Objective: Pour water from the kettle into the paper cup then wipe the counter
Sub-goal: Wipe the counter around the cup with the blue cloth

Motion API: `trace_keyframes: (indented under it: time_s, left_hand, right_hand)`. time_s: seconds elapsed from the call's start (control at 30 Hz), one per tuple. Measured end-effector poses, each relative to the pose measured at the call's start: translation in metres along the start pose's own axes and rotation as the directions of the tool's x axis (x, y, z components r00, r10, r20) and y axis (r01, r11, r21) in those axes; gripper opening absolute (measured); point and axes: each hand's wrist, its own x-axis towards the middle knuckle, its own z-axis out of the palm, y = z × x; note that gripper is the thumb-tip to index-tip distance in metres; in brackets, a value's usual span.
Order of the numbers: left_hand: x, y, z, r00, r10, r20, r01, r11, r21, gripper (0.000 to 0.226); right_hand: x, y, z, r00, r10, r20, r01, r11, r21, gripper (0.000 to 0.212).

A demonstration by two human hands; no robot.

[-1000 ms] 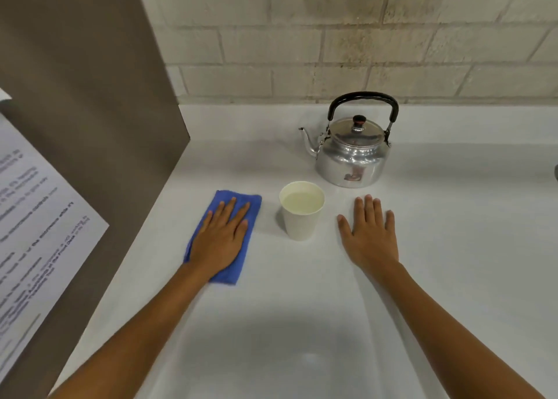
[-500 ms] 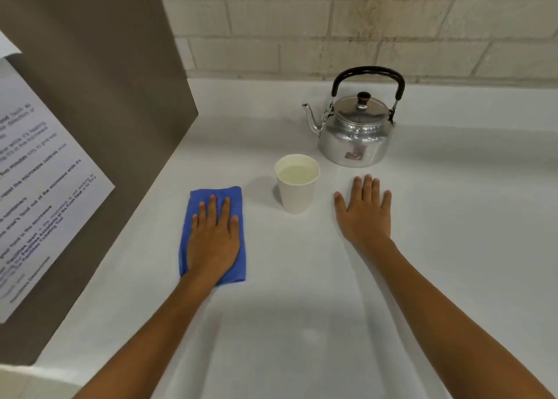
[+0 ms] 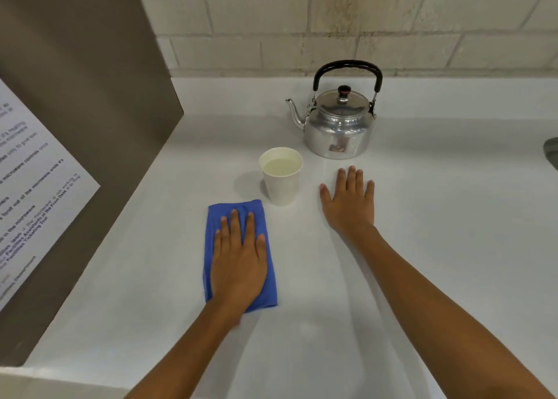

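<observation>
A white paper cup [image 3: 280,184] with water in it stands upright on the white counter [image 3: 437,232]. Behind it to the right sits a shiny metal kettle [image 3: 338,130], black handle up and spout pointing left. A folded blue cloth [image 3: 219,217] lies just in front and left of the cup. My left hand [image 3: 238,263] presses flat on the cloth, fingers stretched forward. My right hand [image 3: 350,205] rests flat on the bare counter, right of the cup and in front of the kettle, holding nothing.
A brown panel [image 3: 75,81] walls off the left side of the counter, with a printed paper notice [image 3: 30,187] stuck on it. A brick wall runs along the back. A dark rounded edge [image 3: 551,152] shows at the far right.
My left hand has slid the blue cloth toward me and then rightward, to in front of the cup. The cloth has turned straight. My right hand, the cup and the kettle have stayed put.
</observation>
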Motion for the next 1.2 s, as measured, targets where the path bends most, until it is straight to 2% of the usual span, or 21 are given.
trace_keyframes:
  time_s: [0.13,0.2,0.23,0.3,0.37,0.4,0.47,0.57,0.63,0.7,0.87,0.93,1.07,1.13,1.2]
  left_hand:
    - [-0.023,0.051,0.018,0.987,0.157,0.029,-0.157,0.988,0.003,0.053]
    - [-0.027,0.057,0.016,0.976,0.204,0.079,-0.203,0.979,-0.021,0.053]
    - [-0.026,0.055,0.013,0.969,0.223,0.107,-0.216,0.974,-0.069,0.053]
    - [-0.022,0.045,0.0,0.959,0.248,0.138,-0.201,0.936,-0.287,0.053]
    - [-0.012,0.025,-0.017,0.976,0.215,0.04,-0.17,0.86,-0.481,0.051]
    - [-0.003,0.011,-0.024,0.983,0.183,-0.026,-0.172,0.857,-0.486,0.05]
    - [0.02,-0.017,-0.034,0.989,0.12,-0.09,-0.145,0.915,-0.377,0.049]
    - [0.051,-0.04,-0.03,0.998,0.056,0.015,-0.052,0.983,-0.176,0.05]
    - [0.058,-0.041,-0.02,0.997,0.054,0.058,-0.05,0.996,-0.068,0.051]
    - [0.059,-0.042,-0.013,0.997,0.064,0.043,-0.063,0.998,-0.018,0.052]
    - [0.059,-0.049,-0.007,0.997,0.081,0.016,-0.081,0.997,0.007,0.053]
    - [0.059,-0.048,-0.006,0.996,0.085,0.006,-0.085,0.996,0.013,0.053]
    - [0.059,-0.045,-0.006,0.997,0.079,-0.007,-0.079,0.997,0.021,0.053]
    - [0.058,-0.044,-0.006,0.997,0.073,-0.009,-0.072,0.997,0.035,0.053]
    - [0.059,-0.044,-0.005,0.997,0.072,-0.013,-0.071,0.997,0.035,0.053]
  right_hand:
    - [0.0,0.002,-0.005,0.999,-0.009,0.03,0.007,0.997,0.075,0.065]
    - [-0.002,0.003,-0.013,1.0,-0.006,0.028,0.001,0.981,0.194,0.06]
    - [-0.005,0.003,-0.019,1.0,0.003,0.011,-0.006,0.96,0.28,0.056]
    - [-0.016,0.001,-0.033,0.997,0.035,-0.062,-0.006,0.904,0.427,0.049]
    - [-0.039,-0.007,-0.046,0.991,0.031,-0.13,0.033,0.884,0.466,0.045]
    - [-0.056,-0.014,-0.049,0.989,0.002,-0.15,0.067,0.888,0.454,0.044]
    - [-0.096,-0.037,-0.048,0.982,-0.121,-0.146,0.168,0.911,0.376,0.043]
    - [-0.14,-0.08,-0.033,0.968,-0.25,-0.005,0.244,0.939,0.244,0.053]
    - [-0.15,-0.097,-0.021,0.972,-0.227,0.062,0.218,0.967,0.129,0.06]
    - [-0.154,-0.1,-0.015,0.978,-0.197,0.071,0.192,0.979,0.072,0.062]
    - [-0.178,-0.054,-0.018,0.973,-0.229,-0.036,0.229,0.973,0.005,0.056]
    - [-0.171,-0.019,-0.024,0.981,-0.179,-0.07,0.178,0.984,-0.027,0.055]
    - [-0.11,0.039,-0.028,0.998,0.054,-0.024,-0.055,0.998,-0.038,0.058]
    - [-0.075,0.037,-0.025,0.987,0.155,-0.04,-0.157,0.987,-0.037,0.053]
    - [-0.048,0.013,-0.022,0.987,0.158,-0.028,-0.159,0.987,-0.033,0.053]
